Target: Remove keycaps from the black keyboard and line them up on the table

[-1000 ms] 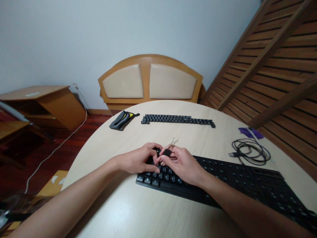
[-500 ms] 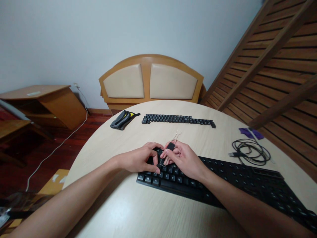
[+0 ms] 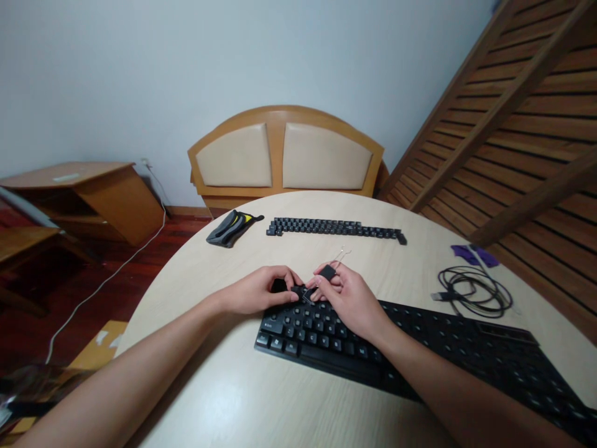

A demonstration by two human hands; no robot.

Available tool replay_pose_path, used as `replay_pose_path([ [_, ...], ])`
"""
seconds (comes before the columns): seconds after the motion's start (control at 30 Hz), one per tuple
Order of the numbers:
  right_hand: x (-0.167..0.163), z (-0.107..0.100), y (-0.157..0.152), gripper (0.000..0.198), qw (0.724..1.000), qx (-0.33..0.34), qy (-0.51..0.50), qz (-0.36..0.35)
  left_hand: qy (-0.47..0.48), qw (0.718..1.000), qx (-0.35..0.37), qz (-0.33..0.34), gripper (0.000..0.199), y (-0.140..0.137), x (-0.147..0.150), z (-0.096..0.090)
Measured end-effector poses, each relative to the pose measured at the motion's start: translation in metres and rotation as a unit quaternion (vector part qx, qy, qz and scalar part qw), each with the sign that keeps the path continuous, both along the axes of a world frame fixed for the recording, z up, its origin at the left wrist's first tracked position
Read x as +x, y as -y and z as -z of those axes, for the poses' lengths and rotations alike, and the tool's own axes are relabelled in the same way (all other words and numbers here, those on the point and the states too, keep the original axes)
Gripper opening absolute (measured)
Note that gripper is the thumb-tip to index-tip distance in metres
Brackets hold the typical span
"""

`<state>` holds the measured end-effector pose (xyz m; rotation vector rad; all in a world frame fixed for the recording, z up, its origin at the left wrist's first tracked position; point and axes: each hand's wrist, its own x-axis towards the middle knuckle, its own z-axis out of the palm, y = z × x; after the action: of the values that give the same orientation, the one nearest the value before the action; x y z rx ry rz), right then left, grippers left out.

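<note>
A black keyboard (image 3: 333, 362) lies aslant on the round table, many of its keycaps gone on the upper rows and the right side. Over its upper left part, my right hand (image 3: 354, 305) grips a keycap puller (image 3: 328, 272) with a black handle and wire loops. Its lower wires reach a dark keycap (image 3: 297, 290) just above the keyboard. My left hand (image 3: 263, 289) is closed at that keycap, thumb and fingers pinching it beside the wires. The fingers partly hide the contact between wires and cap.
Removed keycaps (image 3: 317, 226) stand in rows towards the back of the table (image 3: 205, 386). A grey, black and yellow folded cloth item (image 3: 233, 229) lies left of them. On the right are a coiled USB cable (image 3: 476, 291) and a purple cloth (image 3: 473, 254).
Both hands have lifted slightly away from the lower key rows. My left fingers have moved from the keys up to the keycap at the puller's wires.
</note>
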<state>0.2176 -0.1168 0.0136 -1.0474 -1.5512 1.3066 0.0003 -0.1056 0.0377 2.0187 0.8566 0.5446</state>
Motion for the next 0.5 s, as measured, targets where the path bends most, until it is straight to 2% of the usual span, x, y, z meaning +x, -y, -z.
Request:
replay_pose_path([
  [0.1,0.0,0.0,0.0,0.022,1.0,0.003,0.002,-0.002,0.0,0.997,0.019,-0.079,0.015,-0.008,-0.001,0.012],
  [0.17,0.001,-0.001,0.001,0.02,1.0,0.002,0.003,-0.004,-0.033,0.99,0.064,-0.119,0.017,-0.012,-0.003,0.017],
  [0.27,0.0,-0.003,0.001,0.019,1.0,0.001,0.003,-0.005,-0.086,0.976,0.129,-0.152,0.02,-0.017,-0.008,0.021],
  [0.4,-0.001,-0.003,0.002,0.019,1.0,0.001,0.002,-0.006,-0.14,0.956,0.163,-0.198,0.027,-0.021,-0.015,0.02],
  [0.5,-0.001,-0.003,0.002,0.019,1.0,-0.003,0.003,-0.008,-0.177,0.944,0.2,-0.195,0.027,-0.024,-0.019,0.018],
])
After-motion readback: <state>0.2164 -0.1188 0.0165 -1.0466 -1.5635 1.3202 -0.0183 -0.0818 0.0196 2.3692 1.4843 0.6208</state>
